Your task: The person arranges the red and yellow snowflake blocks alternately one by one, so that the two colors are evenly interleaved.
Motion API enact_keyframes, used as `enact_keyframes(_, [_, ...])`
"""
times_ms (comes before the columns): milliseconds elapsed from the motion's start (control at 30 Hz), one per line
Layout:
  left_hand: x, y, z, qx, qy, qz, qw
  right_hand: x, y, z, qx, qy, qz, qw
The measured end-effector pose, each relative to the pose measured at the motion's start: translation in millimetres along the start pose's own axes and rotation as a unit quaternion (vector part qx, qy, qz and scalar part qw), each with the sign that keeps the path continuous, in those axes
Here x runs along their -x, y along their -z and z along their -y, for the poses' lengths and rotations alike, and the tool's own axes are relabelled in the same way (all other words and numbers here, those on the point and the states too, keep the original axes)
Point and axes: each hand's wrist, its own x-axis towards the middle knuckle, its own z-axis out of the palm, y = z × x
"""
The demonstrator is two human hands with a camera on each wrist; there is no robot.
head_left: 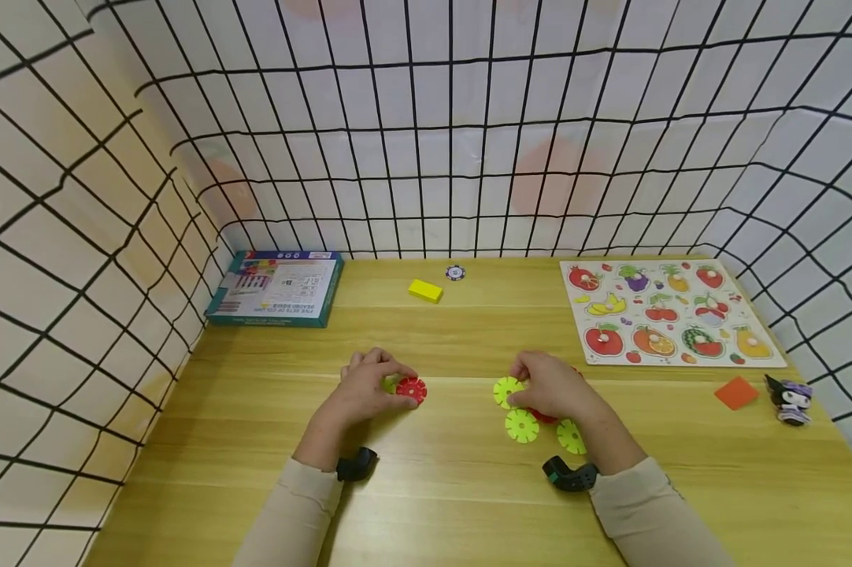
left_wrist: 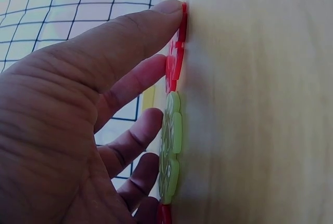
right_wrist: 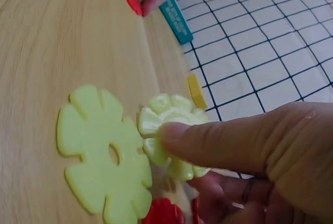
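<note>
My left hand point(head_left: 366, 386) pinches a slotted red flower-shaped disc point(head_left: 412, 391) at its edges between thumb and index finger, low over the table. Beside that disc, under the fingers, sits a yellow-green disc point(left_wrist: 169, 151); a bit of red shows below it in the left wrist view. On the right, my right hand point(head_left: 552, 384) pinches a yellow-green disc point(right_wrist: 179, 110), thumb on top. Another yellow-green disc point(head_left: 522, 426) lies flat just in front of it, and one more point(head_left: 572, 436) is near the wrist. Red pieces point(right_wrist: 163, 212) are partly hidden beneath the right hand.
Toward the back stand a teal box point(head_left: 277, 287), a yellow block point(head_left: 425, 290) and a poker chip point(head_left: 455, 272). At right lie a fruit puzzle board point(head_left: 656, 346), an orange-red square point(head_left: 736, 393) and a small figure point(head_left: 790, 400). Black-gridded walls point(head_left: 426, 157) enclose the table.
</note>
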Motion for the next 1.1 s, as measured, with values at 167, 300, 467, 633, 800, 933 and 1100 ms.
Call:
enact_keyframes(167, [0.2, -0.7, 0.3, 0.005, 0.0, 0.002, 1.0, 2, -2, 7, -0.092, 0.007, -0.002, 0.996])
enact_keyframes(300, [-0.5, -1.2, -1.1, 0.004, 0.004, 0.004, 1.0, 1, -14, 17, -0.197, 0.008, 0.021, 0.98])
enact_keyframes(467, [-1.0, -1.1, -1.8, 0.003, 0.002, 0.002, 1.0, -6, -37, 36, -0.245, 0.015, 0.025, 0.969])
enact_keyframes(633, [-0.4, -2.0, -1.1, 0.008, 0.002, -0.001, 1.0, -17, -54, 53, -0.19, 0.006, -0.012, 0.982])
enact_keyframes(800, [0.3, -2.3, -0.6, 0.005, -0.001, 0.001, 1.0, -22, -60, 61, -0.096, -0.008, -0.045, 0.994])
enact_keyframes(933, [0.2, -0.9, -0.6, 0.005, -0.002, -0.002, 1.0, -24, -61, 64, -0.064, -0.014, -0.054, 0.996])
enact_keyframes(1100, [0.4, 0.0, -0.8, 0.006, -0.002, -0.001, 1.0, -25, -64, 63, -0.024, -0.018, -0.063, 0.998])
